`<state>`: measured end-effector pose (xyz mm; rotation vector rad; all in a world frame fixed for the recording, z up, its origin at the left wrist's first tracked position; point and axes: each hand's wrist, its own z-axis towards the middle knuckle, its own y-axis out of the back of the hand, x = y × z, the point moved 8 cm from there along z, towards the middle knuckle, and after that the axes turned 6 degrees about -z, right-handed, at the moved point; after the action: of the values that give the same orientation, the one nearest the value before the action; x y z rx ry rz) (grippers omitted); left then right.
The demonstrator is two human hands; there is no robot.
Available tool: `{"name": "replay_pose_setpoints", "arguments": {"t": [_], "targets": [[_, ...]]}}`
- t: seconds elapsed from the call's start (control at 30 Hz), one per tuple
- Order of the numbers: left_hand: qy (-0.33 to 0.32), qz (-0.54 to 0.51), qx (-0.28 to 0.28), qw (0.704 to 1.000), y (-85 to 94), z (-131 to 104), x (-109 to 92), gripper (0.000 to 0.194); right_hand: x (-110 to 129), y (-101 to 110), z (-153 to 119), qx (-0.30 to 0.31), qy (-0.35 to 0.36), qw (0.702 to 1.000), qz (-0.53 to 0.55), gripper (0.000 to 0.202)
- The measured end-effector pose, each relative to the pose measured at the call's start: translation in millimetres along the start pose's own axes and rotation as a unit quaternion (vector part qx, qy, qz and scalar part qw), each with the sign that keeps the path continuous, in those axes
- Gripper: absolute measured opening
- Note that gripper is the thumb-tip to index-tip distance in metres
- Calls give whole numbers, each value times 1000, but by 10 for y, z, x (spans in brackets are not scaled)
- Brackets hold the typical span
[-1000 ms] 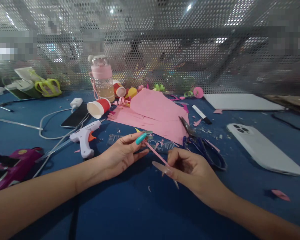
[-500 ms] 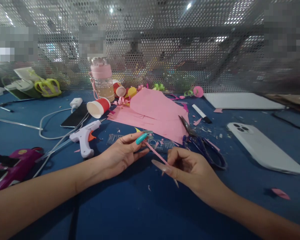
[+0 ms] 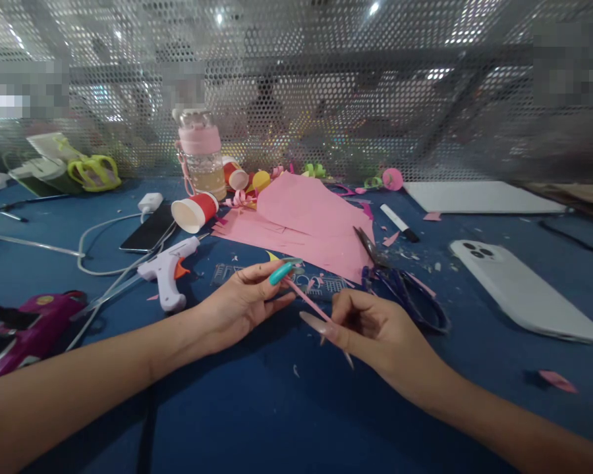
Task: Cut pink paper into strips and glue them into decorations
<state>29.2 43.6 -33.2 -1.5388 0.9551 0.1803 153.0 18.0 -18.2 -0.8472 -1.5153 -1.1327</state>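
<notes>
Watching this over the head feed, so going left to right. The glue gun [image 3: 170, 266] lies near my left forearm on the blue table [image 3: 237, 415], well in from the surface's far edge. Can't tell if it's hot, but a careless swing of that arm could bump it. My left hand [image 3: 250, 296] has one end of a thin pink strip [image 3: 309, 299] pinched between thumb and fingers. The strip slants between both hands, nearer me than the pink sheets [image 3: 306, 217] toward the far edge. My right hand [image 3: 380, 332] grasps its other end, thumb against curled fingers. Pull too hard and I'd guess it rips; those long nails could crease it too. Just beyond that hand, the scissors [image 3: 388, 280] could nick a knuckle if I reach blind.
</notes>
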Motion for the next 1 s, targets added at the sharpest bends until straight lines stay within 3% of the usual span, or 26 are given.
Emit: {"name": "replay_pose_setpoints", "arguments": {"t": [1.0], "targets": [[-12,2,-17,1000,16,-1,-21,32,9,4,14,-5,-3,1000,-12,31]]}}
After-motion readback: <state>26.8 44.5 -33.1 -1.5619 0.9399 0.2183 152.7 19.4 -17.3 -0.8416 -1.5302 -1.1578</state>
